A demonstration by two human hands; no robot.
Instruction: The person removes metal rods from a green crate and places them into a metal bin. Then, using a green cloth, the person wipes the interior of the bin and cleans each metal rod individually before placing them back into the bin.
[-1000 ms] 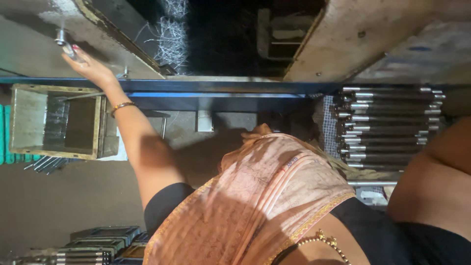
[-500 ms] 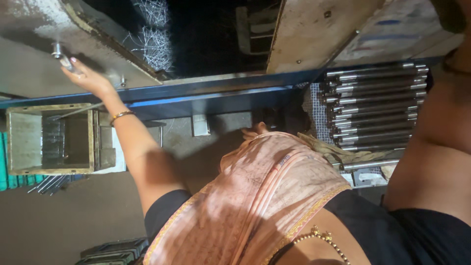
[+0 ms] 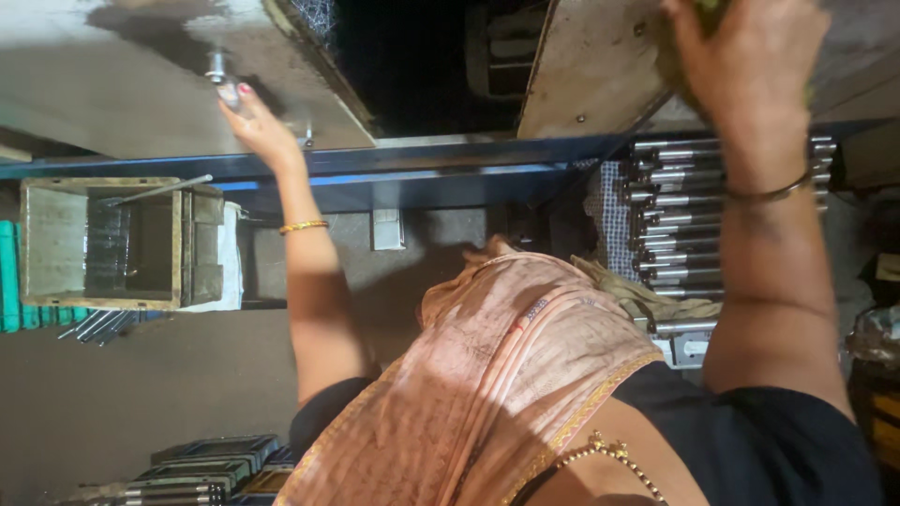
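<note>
My left hand [image 3: 255, 124] reaches up and forward to a grey metal plate [image 3: 112, 94]. Its fingers are closed on a small shiny metal pin [image 3: 220, 73] that stands against the plate. A gold bangle sits on that wrist. My right hand [image 3: 745, 56] is raised at the top right and presses on a brownish panel [image 3: 586, 70]. It grips a wad of greenish cloth [image 3: 698, 11], mostly hidden under the palm. My peach-coloured garment [image 3: 506, 375] fills the lower middle of the view.
A blue steel beam [image 3: 422, 173] runs across under the plate and panel. Several long steel rods [image 3: 684, 220] are stacked beneath my right forearm. A worn wooden box [image 3: 66, 244] holding a thin rod stands at left, beside a green crate [image 3: 7, 276]. Trays of rods [image 3: 187, 468] lie lower left.
My right arm has risen into view and its hand now rests on the brownish panel with the cloth. My left hand has stayed on the metal pin.
</note>
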